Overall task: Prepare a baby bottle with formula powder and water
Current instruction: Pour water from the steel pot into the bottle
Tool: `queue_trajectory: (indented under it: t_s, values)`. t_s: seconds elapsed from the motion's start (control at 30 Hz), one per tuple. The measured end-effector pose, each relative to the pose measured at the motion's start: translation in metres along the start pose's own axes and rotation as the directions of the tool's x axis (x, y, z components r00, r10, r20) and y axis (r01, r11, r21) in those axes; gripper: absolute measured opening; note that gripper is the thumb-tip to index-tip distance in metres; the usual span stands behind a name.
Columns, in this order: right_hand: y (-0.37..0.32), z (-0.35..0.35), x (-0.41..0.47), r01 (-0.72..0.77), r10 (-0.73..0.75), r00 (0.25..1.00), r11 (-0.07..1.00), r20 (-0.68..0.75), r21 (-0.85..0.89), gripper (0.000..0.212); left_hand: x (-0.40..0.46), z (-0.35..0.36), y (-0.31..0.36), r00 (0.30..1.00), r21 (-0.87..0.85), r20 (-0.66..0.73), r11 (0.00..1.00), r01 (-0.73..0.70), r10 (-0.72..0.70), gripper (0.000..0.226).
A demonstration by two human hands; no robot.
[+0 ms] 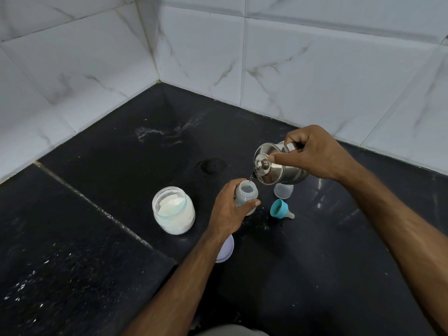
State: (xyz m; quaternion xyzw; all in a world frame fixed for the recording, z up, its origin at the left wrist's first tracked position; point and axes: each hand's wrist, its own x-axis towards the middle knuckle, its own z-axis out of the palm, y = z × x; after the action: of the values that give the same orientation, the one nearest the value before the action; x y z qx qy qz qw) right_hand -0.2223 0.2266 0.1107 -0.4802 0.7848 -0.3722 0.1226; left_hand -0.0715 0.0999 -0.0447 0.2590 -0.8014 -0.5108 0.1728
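Observation:
A clear baby bottle stands upright and uncapped on the black counter, and my left hand grips its body. My right hand holds a steel kettle by its handle, tilted toward the bottle, with the forefinger pressing the lid by its knob. A thin stream of water runs from the spout into the bottle's mouth. To the left stands an open glass jar of white formula powder. The blue collar with teat lies on its side to the right of the bottle.
A clear bottle cap stands under the kettle. A pale round lid lies partly hidden beneath my left forearm. White tiled walls meet in a corner behind the counter. Spilled powder specks dot the counter at the left front.

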Motion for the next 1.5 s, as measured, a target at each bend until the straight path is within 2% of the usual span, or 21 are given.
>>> queue_trajectory:
  t_s: [0.43,1.5]
  values:
    - [-0.002,-0.004,0.000,0.001,-0.001,1.000,1.000,-0.001,-0.011,0.044,0.000,0.000,-0.003,0.999,-0.013,-0.008,0.999,-0.032,0.032,0.050]
    - [-0.012,-0.011,-0.001,0.059,-0.060,0.998,0.998,-0.003,-0.037,0.050,-0.002,-0.001,0.001,1.000,0.002,-0.006,1.000,-0.002,0.002,0.051]
